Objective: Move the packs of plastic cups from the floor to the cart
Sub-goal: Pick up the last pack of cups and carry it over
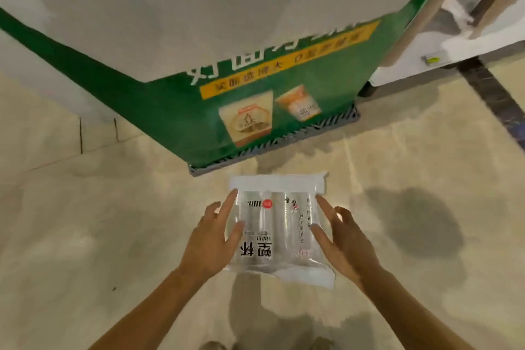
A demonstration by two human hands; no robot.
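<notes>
A clear pack of plastic cups with black print and a small red sticker lies between my hands, just above the beige tiled floor. My left hand touches its left side with straight, spread fingers. On the pack's right side my right hand does the same. I cannot tell whether the pack rests on the floor or is lifted. No cart is in view.
A large green and white wrapped stack on a grey pallet stands right behind the pack. A white shelf unit is at the upper right. A dark floor stripe runs along the right. Shoe tips show at the bottom edge.
</notes>
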